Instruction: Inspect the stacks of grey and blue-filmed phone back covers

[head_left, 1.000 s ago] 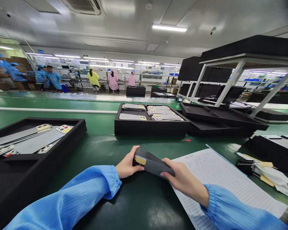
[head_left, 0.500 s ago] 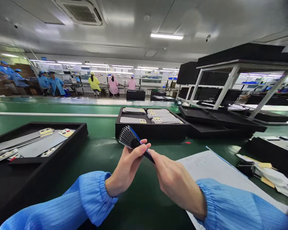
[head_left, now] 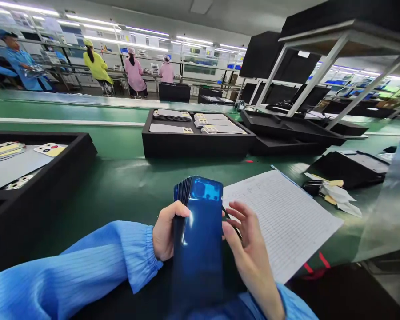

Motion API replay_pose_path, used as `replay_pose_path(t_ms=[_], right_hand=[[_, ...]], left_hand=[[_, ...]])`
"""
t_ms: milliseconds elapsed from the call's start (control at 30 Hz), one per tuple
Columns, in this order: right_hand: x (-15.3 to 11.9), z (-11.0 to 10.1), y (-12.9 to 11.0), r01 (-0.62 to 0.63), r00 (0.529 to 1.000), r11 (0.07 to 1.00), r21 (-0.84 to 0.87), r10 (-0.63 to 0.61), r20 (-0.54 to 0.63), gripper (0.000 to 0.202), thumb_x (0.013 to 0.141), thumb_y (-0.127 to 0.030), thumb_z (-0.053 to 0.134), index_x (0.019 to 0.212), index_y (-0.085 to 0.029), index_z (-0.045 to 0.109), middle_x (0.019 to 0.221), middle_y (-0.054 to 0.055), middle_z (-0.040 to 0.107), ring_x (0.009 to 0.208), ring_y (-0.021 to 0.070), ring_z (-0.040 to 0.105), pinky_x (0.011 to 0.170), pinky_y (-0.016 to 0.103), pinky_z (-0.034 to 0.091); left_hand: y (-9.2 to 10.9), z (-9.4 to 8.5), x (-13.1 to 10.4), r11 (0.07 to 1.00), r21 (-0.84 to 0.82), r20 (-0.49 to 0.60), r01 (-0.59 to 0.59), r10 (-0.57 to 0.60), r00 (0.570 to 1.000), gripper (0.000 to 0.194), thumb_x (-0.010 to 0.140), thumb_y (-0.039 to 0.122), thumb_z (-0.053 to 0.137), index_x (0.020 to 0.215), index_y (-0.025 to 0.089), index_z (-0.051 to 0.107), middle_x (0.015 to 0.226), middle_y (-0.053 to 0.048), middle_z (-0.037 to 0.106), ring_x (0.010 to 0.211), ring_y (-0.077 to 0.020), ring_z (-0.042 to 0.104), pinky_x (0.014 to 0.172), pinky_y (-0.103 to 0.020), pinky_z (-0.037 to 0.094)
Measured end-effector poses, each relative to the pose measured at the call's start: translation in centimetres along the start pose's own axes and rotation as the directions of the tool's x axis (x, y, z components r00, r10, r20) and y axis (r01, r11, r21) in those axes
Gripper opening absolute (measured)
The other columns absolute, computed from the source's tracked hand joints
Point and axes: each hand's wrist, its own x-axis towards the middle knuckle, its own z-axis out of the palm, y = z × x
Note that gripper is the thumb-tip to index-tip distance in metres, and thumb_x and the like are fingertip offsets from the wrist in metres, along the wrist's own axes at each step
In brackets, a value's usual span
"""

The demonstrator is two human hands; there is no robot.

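Observation:
A fanned stack of glossy dark blue phone back covers (head_left: 200, 240) stands near upright in front of me, the camera cut-out patch at its top. My left hand (head_left: 168, 229) grips the stack from the left, thumb on the front cover and fingertips showing at the right edge. My right hand (head_left: 250, 242) is beside the right edge, its fingers apart and slightly curled. A thin dark edge runs behind the right thumb; what it belongs to I cannot make out.
A black tray (head_left: 196, 144) with pale phone covers stands ahead, another black tray (head_left: 63, 173) at left. A printed sheet (head_left: 283, 218) lies right, near crumpled scraps (head_left: 336, 195). Stacked black trays (head_left: 286, 129) sit at back right. Several people work at far benches.
The stack has turned from edge-on and tilted to showing its front face, lower down. My right hand has come off it and opened. The view has tipped downward.

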Motion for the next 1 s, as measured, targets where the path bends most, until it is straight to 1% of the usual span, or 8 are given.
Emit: replay_pose_path(t_ms=[133, 233, 300, 367, 500, 667, 867, 1000], right_hand=[[0.4, 1.6, 0.4, -0.182, 0.973, 0.969, 0.166, 0.153, 0.173, 0.043, 0.083, -0.041, 0.047, 0.121, -0.023, 0.037, 0.093, 0.004, 0.058, 0.077, 0.0168, 0.059, 0.067, 0.029, 0.052], [0.4, 1.8, 0.2, -0.206, 0.956, 0.965, 0.164, 0.163, 0.244, 0.037, 0.080, -0.037, 0.053, 0.114, -0.021, 0.046, 0.073, 0.000, 0.059, 0.061, 0.0144, 0.056, 0.063, 0.028, 0.051], [0.3, 1.8, 0.2, -0.181, 0.960, 0.970, 0.165, 0.137, 0.246, 0.036, 0.080, -0.035, 0.053, 0.113, -0.022, 0.047, 0.081, 0.001, 0.062, 0.069, 0.0160, 0.059, 0.073, 0.030, 0.050], [0.3, 1.8, 0.2, -0.156, 0.970, 0.973, 0.170, 0.118, 0.214, 0.039, 0.081, -0.034, 0.052, 0.117, -0.022, 0.045, 0.099, 0.004, 0.062, 0.091, 0.0196, 0.058, 0.085, 0.032, 0.046], [0.2, 1.7, 0.5, -0.211, 0.973, 0.965, 0.154, 0.193, 0.128, 0.051, 0.080, -0.036, 0.053, 0.126, -0.021, 0.038, 0.126, 0.006, 0.049, 0.120, 0.0225, 0.040, 0.102, 0.036, 0.031], [0.0, 1.3, 1.2, -0.295, 0.949, 0.950, 0.105, 0.278, 0.149, 0.057, 0.078, -0.038, 0.054, 0.129, -0.022, 0.036, 0.133, 0.007, 0.043, 0.121, 0.0253, 0.040, 0.102, 0.040, 0.032], [0.3, 1.3, 0.7, -0.230, 0.957, 0.967, 0.113, 0.203, 0.208, 0.048, 0.081, -0.032, 0.052, 0.127, -0.023, 0.039, 0.126, 0.006, 0.051, 0.114, 0.0226, 0.048, 0.096, 0.035, 0.040], [0.7, 1.3, 0.1, -0.153, 0.961, 0.984, 0.091, 0.127, 0.246, 0.042, 0.083, -0.029, 0.050, 0.123, -0.021, 0.042, 0.121, 0.007, 0.055, 0.113, 0.0233, 0.050, 0.096, 0.037, 0.040]], left_hand=[[-1.2, -1.5, 0.4, 0.992, -0.029, -0.065, 0.126, -0.128, 0.990, 0.052, 0.053, 0.030, 0.047, 0.095, 0.003, 0.061, 0.072, -0.012, 0.070, 0.074, -0.0280, 0.064, 0.073, -0.038, 0.045], [-1.9, -2.3, 0.6, 0.981, -0.019, -0.098, 0.191, -0.192, 0.977, 0.047, 0.051, 0.025, 0.047, 0.090, 0.005, 0.063, 0.066, -0.011, 0.070, 0.071, -0.0277, 0.064, 0.068, -0.036, 0.045], [-2.0, -2.3, 0.7, 0.976, -0.012, -0.120, 0.217, -0.217, 0.969, 0.045, 0.049, 0.020, 0.047, 0.087, 0.006, 0.064, 0.063, -0.009, 0.070, 0.071, -0.0269, 0.064, 0.069, -0.035, 0.044], [-1.9, -2.0, 0.7, 0.971, -0.013, -0.133, 0.238, -0.238, 0.962, 0.043, 0.048, 0.017, 0.047, 0.085, 0.007, 0.066, 0.064, -0.009, 0.070, 0.073, -0.0261, 0.064, 0.072, -0.035, 0.044], [-1.5, -1.1, 0.6, 0.963, 0.002, -0.168, 0.270, -0.265, 0.949, 0.036, 0.049, 0.014, 0.049, 0.079, 0.007, 0.068, 0.065, -0.009, 0.070, 0.076, -0.0249, 0.064, 0.077, -0.034, 0.043], [-1.4, -0.8, 0.6, 0.962, 0.020, -0.210, 0.271, -0.261, 0.942, 0.034, 0.050, 0.014, 0.051, 0.079, 0.009, 0.069, 0.067, -0.009, 0.071, 0.078, -0.0248, 0.064, 0.080, -0.036, 0.042], [-1.6, -0.7, 0.7, 0.989, 0.058, -0.141, 0.135, -0.126, 0.982, 0.037, 0.053, 0.009, 0.056, 0.088, 0.013, 0.068, 0.078, -0.008, 0.072, 0.076, -0.0229, 0.064, 0.078, -0.038, 0.044], [-1.4, -0.7, 0.7, 0.986, 0.058, -0.088, 0.157, -0.151, 0.985, 0.031, 0.062, 0.017, 0.059, 0.091, 0.012, 0.068, 0.083, -0.009, 0.072, 0.077, -0.0195, 0.064, 0.080, -0.035, 0.045]])
